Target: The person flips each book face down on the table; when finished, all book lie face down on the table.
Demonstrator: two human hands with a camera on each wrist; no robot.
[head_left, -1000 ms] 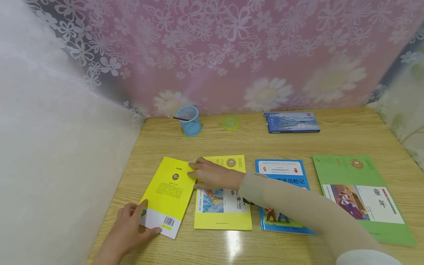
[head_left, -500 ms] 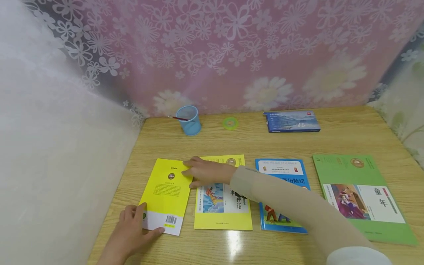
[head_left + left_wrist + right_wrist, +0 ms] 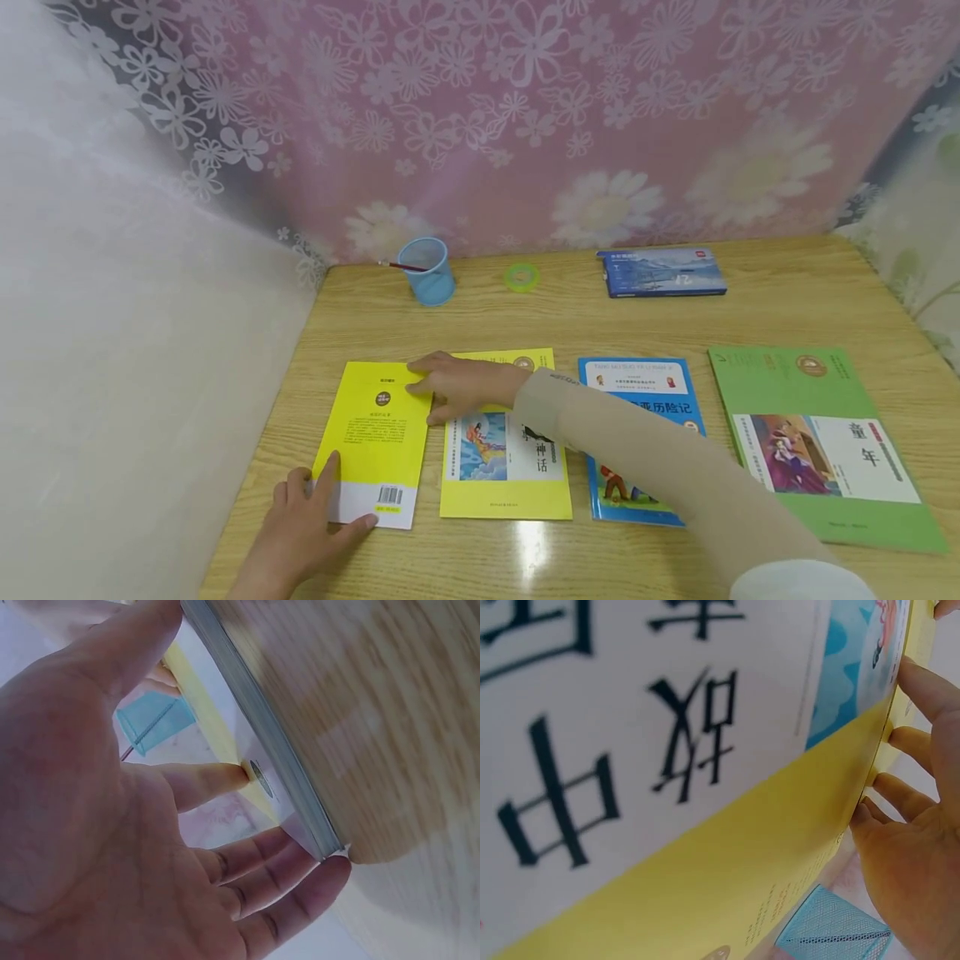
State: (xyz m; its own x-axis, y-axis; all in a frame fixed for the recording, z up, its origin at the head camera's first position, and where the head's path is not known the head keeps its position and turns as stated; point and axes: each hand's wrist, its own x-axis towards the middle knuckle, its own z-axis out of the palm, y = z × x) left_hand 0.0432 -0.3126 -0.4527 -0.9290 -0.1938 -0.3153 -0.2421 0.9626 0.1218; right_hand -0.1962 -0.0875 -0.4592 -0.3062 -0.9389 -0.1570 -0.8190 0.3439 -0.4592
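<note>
A yellow book (image 3: 375, 417) lies back cover up at the left of the table, its barcode near the bottom. My left hand (image 3: 303, 521) holds its lower left corner: the index finger rests on the cover and the thumb is at the bottom edge. In the left wrist view, the left hand's other fingers (image 3: 259, 874) bend against the book's corner. My right hand (image 3: 465, 385) reaches over a second yellow book (image 3: 506, 500), fingers extended, fingertips on the first book's upper right edge. The right forearm crosses a blue book (image 3: 637, 375) and hides part of it.
To the right lies a green book (image 3: 817, 392). Along the back of the wooden table (image 3: 555, 321) stand a blue mesh pen cup (image 3: 432, 279) with a pencil, a round green item (image 3: 522, 277) and a flat blue box (image 3: 663, 272). A flowered curtain (image 3: 525, 125) hangs behind.
The left yellow book has turned from a slant to nearly straight, its top swinging left. My right hand has followed it left; my left hand has shifted slightly right and stays at the corner.
</note>
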